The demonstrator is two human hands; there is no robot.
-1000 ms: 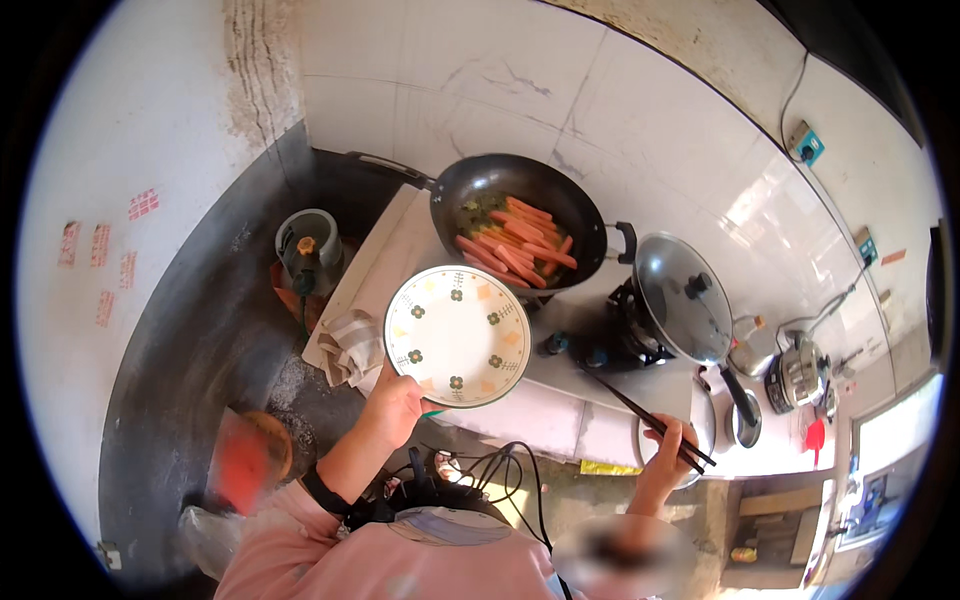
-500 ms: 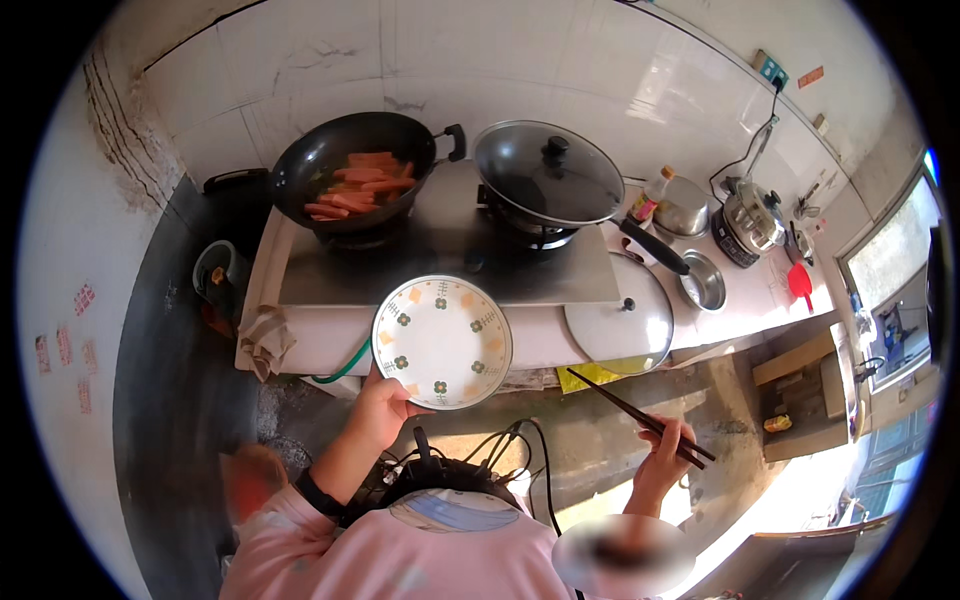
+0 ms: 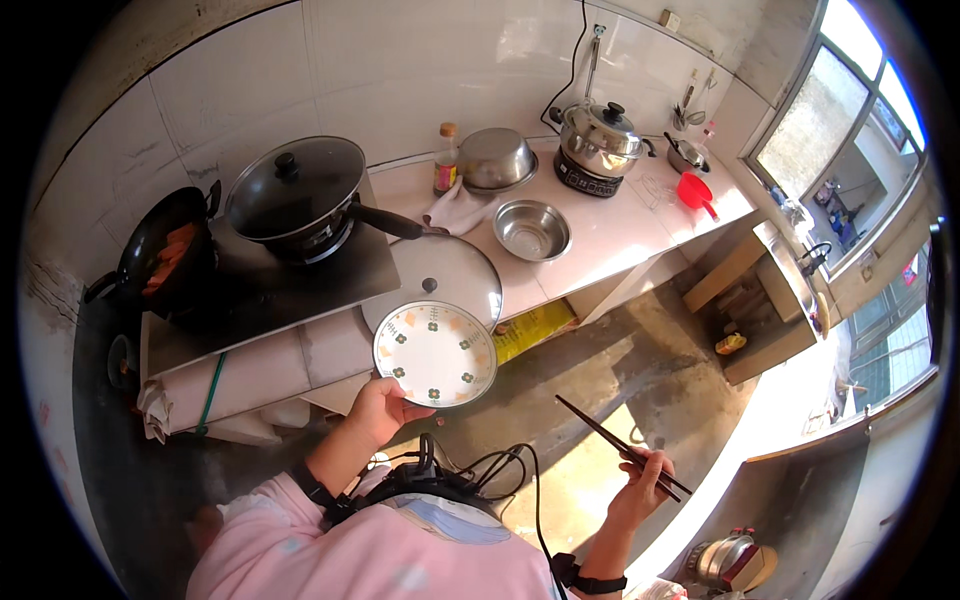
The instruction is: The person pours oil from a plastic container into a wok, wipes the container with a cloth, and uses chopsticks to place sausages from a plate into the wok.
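My left hand (image 3: pixel 382 408) grips the near-left rim of a white plate (image 3: pixel 435 355) with a green and orange pattern round its edge. The plate has nothing on it and hangs in front of the counter, overlapping a glass lid (image 3: pixel 470 280) that lies there. In my right hand (image 3: pixel 643 487) is a pair of dark chopsticks (image 3: pixel 605 432), held out over the floor with the tips pointing up and left. At the far left, a black wok (image 3: pixel 130 240) on the stove holds orange strips of food (image 3: pixel 172 256). A lidded frying pan (image 3: pixel 300 190) sits on the other burner.
On the counter stand a sauce bottle (image 3: pixel 446 160), an upturned steel basin (image 3: pixel 497 158), a steel bowl (image 3: pixel 533 230), a steel pot (image 3: pixel 602 138) on an electric cooker and a red ladle (image 3: pixel 694 190). A low cabinet (image 3: pixel 765 290) is to the right. Black cables (image 3: pixel 530 450) hang before me.
The view has swung to the right, so the stove now sits farther left and more of the counter and window shows. Both hands keep hold of the plate and the chopsticks.
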